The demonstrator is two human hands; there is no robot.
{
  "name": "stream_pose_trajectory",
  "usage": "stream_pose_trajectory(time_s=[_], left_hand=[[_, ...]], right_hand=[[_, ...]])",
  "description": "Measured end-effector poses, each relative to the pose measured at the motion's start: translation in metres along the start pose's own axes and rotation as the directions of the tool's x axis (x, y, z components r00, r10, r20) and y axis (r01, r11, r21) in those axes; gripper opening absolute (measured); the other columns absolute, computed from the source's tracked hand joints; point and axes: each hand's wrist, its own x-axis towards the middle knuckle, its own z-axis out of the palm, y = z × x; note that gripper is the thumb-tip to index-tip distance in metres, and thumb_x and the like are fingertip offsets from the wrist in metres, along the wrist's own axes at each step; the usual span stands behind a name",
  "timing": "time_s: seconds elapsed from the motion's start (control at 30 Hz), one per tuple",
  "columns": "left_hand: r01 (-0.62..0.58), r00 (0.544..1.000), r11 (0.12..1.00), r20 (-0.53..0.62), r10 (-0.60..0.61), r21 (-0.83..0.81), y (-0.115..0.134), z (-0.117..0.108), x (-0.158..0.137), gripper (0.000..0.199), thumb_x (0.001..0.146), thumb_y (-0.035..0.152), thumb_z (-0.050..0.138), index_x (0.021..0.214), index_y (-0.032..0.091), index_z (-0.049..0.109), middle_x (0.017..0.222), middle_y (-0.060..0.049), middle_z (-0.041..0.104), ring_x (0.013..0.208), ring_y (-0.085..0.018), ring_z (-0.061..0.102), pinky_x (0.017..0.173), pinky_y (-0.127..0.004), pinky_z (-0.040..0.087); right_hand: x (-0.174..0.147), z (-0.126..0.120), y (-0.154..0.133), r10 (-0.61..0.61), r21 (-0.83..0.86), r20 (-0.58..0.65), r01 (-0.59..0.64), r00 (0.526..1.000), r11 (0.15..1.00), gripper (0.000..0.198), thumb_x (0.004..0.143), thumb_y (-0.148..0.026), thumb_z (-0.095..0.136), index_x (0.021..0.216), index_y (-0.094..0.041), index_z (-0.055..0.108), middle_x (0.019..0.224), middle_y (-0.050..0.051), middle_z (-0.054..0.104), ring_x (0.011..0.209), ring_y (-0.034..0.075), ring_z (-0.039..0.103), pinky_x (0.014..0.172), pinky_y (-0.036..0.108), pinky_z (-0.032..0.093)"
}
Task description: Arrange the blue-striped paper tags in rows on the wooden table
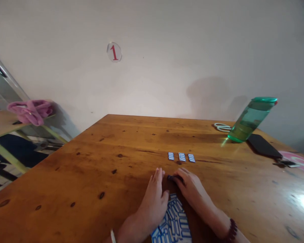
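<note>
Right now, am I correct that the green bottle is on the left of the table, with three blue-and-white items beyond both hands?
The head view shows the green bottle on the right of the table, not the left; three blue-and-white items lie beyond the left hand and right hand.

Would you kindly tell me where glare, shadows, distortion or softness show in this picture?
In the head view, a glare spot whitens the table at lower right; soft shadows darken the wall; the bottle leans, probably from wide-angle stretch; the blue-and-white pieces look soft.
</note>
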Motion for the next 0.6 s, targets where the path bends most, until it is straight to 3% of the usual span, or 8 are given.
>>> stream_pose_trajectory(time_s=[0.27,0.6], left_hand=[[-0.002,0.990,0.974,0.138,-0.031,0.229,0.012,-0.001,-0.006,0.066,0.072,0.011,0.039,0.135,0.002,0.023,0.143,-0.013,0.012,0.132,-0.023,0.006,0.108,-0.043,0.010],[0.011,0.964,0.952,0.248,-0.091,0.307,0.023,-0.004,-0.006,0.069,0.073,0.013,0.036,0.137,0.000,0.013,0.145,-0.012,0.003,0.132,-0.021,-0.004,0.109,-0.039,0.002]], right_hand=[[0.000,-0.002,-0.002,0.014,0.003,0.028,-0.014,1.000,1.000,0.017,0.079,-0.009,0.045,0.077,-0.018,0.058,0.077,0.004,0.060,0.071,0.018,0.056,0.065,0.027,0.040],[0.001,-0.003,-0.004,0.015,-0.002,0.049,-0.015,0.999,1.000,0.018,0.080,-0.009,0.044,0.075,-0.019,0.058,0.076,0.004,0.060,0.071,0.017,0.056,0.065,0.026,0.040]])
